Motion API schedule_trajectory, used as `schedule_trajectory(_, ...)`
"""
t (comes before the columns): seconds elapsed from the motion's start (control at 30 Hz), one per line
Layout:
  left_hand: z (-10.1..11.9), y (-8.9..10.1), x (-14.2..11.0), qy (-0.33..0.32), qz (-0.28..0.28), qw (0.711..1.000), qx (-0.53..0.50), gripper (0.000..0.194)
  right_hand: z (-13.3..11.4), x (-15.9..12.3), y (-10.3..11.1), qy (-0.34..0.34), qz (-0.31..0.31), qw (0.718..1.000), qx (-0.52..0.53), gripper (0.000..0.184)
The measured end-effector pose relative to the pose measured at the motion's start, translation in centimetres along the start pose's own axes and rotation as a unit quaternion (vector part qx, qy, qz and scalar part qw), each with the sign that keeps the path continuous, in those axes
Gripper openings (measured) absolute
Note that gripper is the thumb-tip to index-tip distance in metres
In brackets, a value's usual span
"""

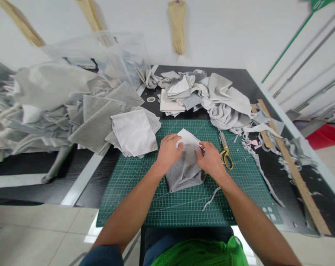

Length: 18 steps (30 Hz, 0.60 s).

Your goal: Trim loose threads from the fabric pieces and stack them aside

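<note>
A grey piece of fabric [185, 171] lies on the green cutting mat [134, 188], with a white piece [188, 137] on its far end. My left hand [168, 151] rests on the fabric's left side, fingers curled over the white piece's edge. My right hand [210, 159] presses on the right side, fingers pinched at the white piece; whether it holds a small tool is unclear. Gold-handled scissors [225, 151] lie just right of my right hand.
A stack of cut grey and white squares [134, 133] sits left of the mat. Loose fabric heaps [211, 96] lie behind it, a bigger pile [45, 103] at far left. A wooden ruler [291, 166] and fabric strips lie at right.
</note>
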<state>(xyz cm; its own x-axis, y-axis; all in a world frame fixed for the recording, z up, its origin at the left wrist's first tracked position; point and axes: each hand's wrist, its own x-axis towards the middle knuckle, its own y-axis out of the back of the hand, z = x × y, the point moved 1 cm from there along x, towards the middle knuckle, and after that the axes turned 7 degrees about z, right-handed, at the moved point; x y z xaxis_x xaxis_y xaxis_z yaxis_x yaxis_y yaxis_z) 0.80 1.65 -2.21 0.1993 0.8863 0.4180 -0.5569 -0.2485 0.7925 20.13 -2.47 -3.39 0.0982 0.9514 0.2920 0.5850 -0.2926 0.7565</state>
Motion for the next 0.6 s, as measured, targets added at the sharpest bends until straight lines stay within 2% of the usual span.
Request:
schedule_trajectory(0.07, -0.9, -0.8, 0.3, 0.034, -0.008, 0.998, 0.050, 0.036, 0.2, 0.0, -0.2, 0.004, -0.020, 1.000, -0.021, 0.032)
schedule_trajectory(0.17, -1.7, -1.8, 1.0, 0.125, -0.025, 0.983, 0.132, 0.045, 0.2, -0.1, -0.4, 0.002, -0.020, 1.000, -0.024, 0.041)
schedule_trajectory(0.27, -1.8, -2.4, 1.8, 0.151, -0.051, 0.976, 0.149, 0.037, 0.2, -0.1, -0.5, 0.002, -0.012, 1.000, -0.010, 0.045)
schedule_trajectory(0.37, -1.5, -2.5, 2.1, 0.150, -0.071, 0.979, 0.120, 0.016, 0.2, 0.0, -0.4, 0.008, 0.003, 1.000, 0.005, 0.038)
schedule_trajectory(0.43, -1.1, -2.2, 1.9, 0.127, -0.046, 0.987, 0.089, 0.004, 0.2, 0.1, -0.2, 0.011, 0.025, 0.999, 0.027, 0.032)
schedule_trajectory(0.53, -0.5, -1.7, 1.4, 0.071, -0.002, 0.997, -0.023, 0.011, 0.1, 0.2, 0.3, -0.001, 0.059, 0.995, 0.081, 0.027)
schedule_trajectory(0.6, -0.2, -1.4, 0.9, 0.065, 0.007, 0.990, -0.125, 0.014, -0.1, 0.2, 0.5, -0.021, 0.073, 0.989, 0.125, 0.028)
